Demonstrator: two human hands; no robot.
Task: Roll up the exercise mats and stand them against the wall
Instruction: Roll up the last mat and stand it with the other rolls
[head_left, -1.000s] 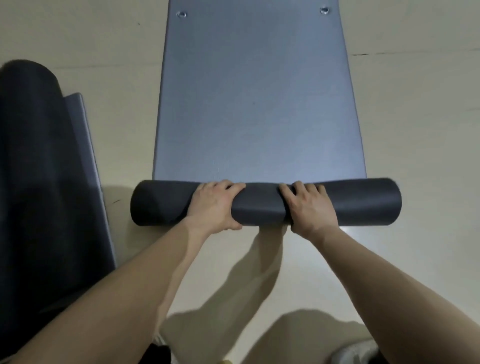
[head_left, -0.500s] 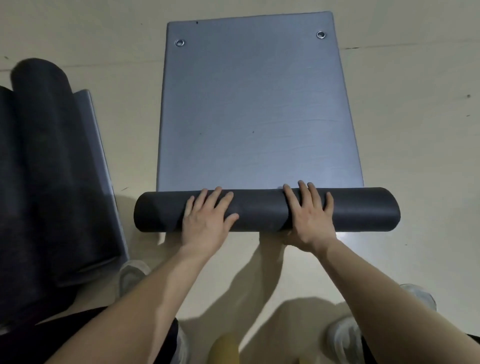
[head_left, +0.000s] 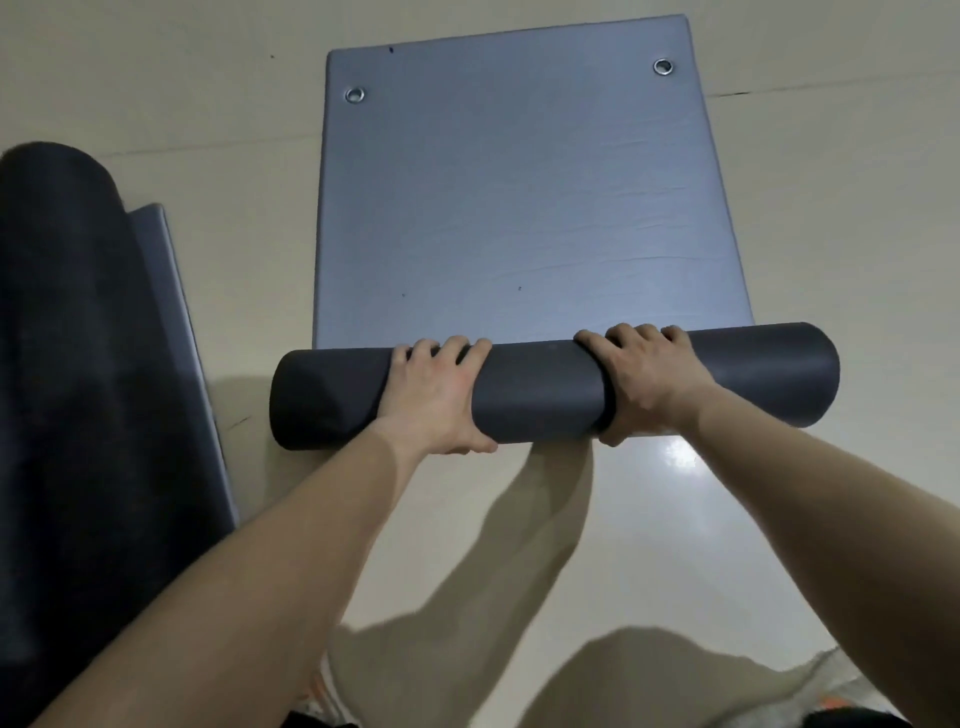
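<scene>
A blue-grey exercise mat (head_left: 519, 197) lies flat on the floor ahead of me, with two metal eyelets near its far edge. Its near part is wound into a dark grey roll (head_left: 540, 387) lying crosswise. My left hand (head_left: 434, 395) grips the roll left of centre, fingers curled over the top and thumb underneath. My right hand (head_left: 641, 379) grips it right of centre in the same way.
A second dark mat (head_left: 62, 364), loosely rolled with a grey edge showing, lies along the left side. Pale glossy floor (head_left: 831, 234) surrounds the mats. My shoes show at the bottom edge.
The roll has moved farther along the mat, leaving less flat. Both hands went from lying flat on the roll half a second ago to curling around it.
</scene>
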